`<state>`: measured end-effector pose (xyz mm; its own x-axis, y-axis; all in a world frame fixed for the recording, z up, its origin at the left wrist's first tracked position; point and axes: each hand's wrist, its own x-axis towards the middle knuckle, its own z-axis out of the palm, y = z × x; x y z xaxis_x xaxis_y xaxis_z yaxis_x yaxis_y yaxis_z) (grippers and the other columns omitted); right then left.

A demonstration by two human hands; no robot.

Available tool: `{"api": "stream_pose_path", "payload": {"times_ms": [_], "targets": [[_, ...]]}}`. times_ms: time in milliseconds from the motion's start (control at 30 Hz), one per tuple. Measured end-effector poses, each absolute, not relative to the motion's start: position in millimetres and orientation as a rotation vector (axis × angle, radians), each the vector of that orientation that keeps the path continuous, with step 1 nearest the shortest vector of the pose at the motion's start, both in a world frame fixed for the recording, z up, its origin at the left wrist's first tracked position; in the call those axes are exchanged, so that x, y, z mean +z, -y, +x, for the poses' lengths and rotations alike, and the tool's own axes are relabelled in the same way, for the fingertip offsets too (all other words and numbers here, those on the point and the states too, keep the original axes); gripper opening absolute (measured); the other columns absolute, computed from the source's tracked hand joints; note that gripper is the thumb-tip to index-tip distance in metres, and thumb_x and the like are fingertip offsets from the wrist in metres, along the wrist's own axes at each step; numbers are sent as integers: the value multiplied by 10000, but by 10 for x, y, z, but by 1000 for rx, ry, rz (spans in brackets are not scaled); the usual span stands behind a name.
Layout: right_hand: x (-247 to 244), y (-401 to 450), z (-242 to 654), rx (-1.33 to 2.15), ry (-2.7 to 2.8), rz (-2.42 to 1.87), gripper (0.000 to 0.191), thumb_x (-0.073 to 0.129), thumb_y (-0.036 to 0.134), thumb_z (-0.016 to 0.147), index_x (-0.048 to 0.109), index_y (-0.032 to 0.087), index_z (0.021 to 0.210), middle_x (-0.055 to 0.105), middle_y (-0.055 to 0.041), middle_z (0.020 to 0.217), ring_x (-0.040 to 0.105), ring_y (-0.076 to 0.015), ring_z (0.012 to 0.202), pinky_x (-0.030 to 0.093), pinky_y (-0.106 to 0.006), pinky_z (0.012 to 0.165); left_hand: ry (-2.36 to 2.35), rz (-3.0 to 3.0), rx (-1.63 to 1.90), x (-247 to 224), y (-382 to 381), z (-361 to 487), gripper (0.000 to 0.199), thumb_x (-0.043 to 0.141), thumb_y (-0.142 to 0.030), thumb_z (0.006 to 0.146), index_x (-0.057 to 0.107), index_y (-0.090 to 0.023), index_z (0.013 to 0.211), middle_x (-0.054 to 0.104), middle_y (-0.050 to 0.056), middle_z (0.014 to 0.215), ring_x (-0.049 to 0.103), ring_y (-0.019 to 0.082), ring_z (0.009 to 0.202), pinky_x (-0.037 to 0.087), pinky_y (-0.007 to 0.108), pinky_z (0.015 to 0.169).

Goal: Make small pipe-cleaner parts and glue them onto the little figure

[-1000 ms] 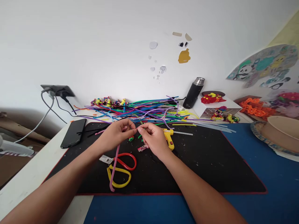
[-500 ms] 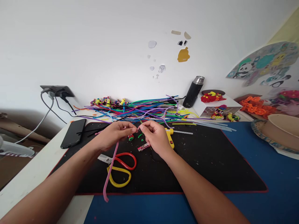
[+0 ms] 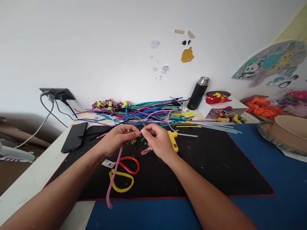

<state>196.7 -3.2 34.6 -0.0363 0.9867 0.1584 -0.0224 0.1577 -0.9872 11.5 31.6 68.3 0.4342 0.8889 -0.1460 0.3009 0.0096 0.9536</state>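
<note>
A pink pipe cleaner hangs down from my left hand, its lower end dangling past the mat's front edge. The left thumb and forefinger are closed on it. Against those fingertips, my right hand pinches with thumb and forefinger at what looks like the pipe cleaner's end; the bit between is mostly hidden. Below the left hand lie scissors with one red and one yellow handle. A small red and green piece and a red lighter-like item lie between the hands. Behind the right hand is a yellow glue gun.
A heap of colourful pipe cleaners runs along the wall. On the left are a phone and a socket with cables. A black flask, a white box and a bowl stand right. All surround the black mat.
Both hands keep their pinch at nearly the same place, with the fingertips drawn slightly closer together. The whole view has shifted a little.
</note>
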Motion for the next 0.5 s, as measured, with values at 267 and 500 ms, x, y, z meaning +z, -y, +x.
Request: {"api": "stream_pose_path", "payload": {"times_ms": [267,500], "targets": [[344,11,1965,1322,1204,-974,303,726,507,856,639,217,844,459,104,520,404,-78,358,312,-218,362,-1043,1448,680,689,-307,130,369,813,-518,717,701,-170,768,420,-66,557,281,87,501,190,262,494],[344,-18,2000,1369,1129,-944,377,706,562,876,684,186,899,483,99,480,391,-71,355,289,-202,362,-1063,1435,738,693,-305,132,372,833,-505,706,682,-168,749,428,-71,551,278,77,492,183,258,494]]}}
